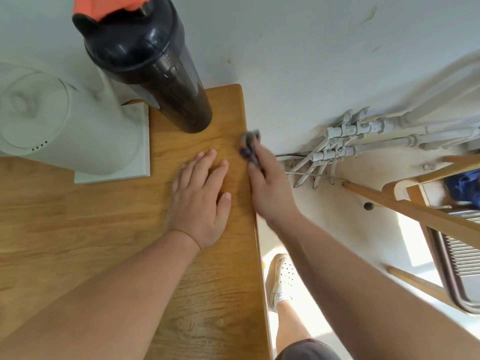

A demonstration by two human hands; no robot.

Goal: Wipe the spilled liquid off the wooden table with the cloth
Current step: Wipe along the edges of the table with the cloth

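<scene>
The right hand [270, 190] squeezes a small bunched grey and dark blue cloth [248, 145] at the right edge of the brown wooden table [78, 229]. The left hand [200, 201] lies flat and open beside it, holding nothing. I see no wet spot on the wood, so the wiping looks nearly done.

- A dark shaker bottle [155, 66] is seen upright near the wall, an orange item [104, 5] on its lid.
- A white kettle [52, 118] is set on a white base [114, 175].
- Painted pipes [363, 141] are noted along the wall.
- A wooden chair [415, 203] stands on the floor.
</scene>
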